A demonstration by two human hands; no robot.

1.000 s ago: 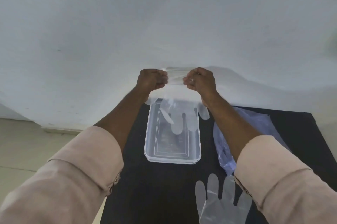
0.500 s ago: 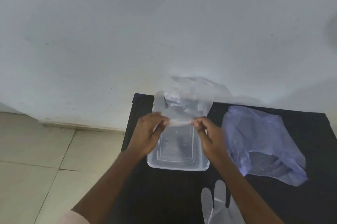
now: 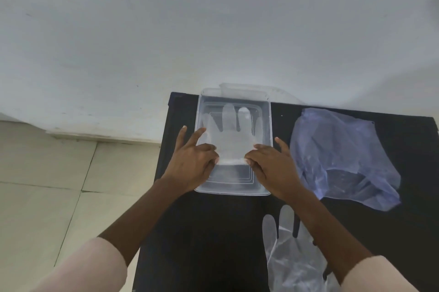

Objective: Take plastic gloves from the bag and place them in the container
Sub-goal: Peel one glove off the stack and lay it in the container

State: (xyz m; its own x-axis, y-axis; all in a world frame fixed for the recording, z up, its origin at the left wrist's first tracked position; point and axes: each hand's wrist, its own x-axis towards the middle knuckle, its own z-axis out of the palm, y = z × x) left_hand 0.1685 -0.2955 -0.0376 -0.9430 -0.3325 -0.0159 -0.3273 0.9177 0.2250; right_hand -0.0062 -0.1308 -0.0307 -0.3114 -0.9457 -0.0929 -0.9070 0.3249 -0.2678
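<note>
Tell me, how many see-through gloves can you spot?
2. One glove lies in the container, held by both hands; another glove lies on the table nearer the person. The bag may hide more.

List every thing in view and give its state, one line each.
Container: open, upright on the table.
Glove in container: flat, fingers pointing away, cuff pinched by both hands.
Left hand: grip shut on the cuff.
Right hand: grip shut on the cuff.
Bag: crumpled, lying right of container.
Second glove: flat on table, untouched.

container (image 3: 268, 149): clear | gloves (image 3: 231, 139): translucent white | bag (image 3: 344, 156): pale violet | table (image 3: 213, 232): black
</note>
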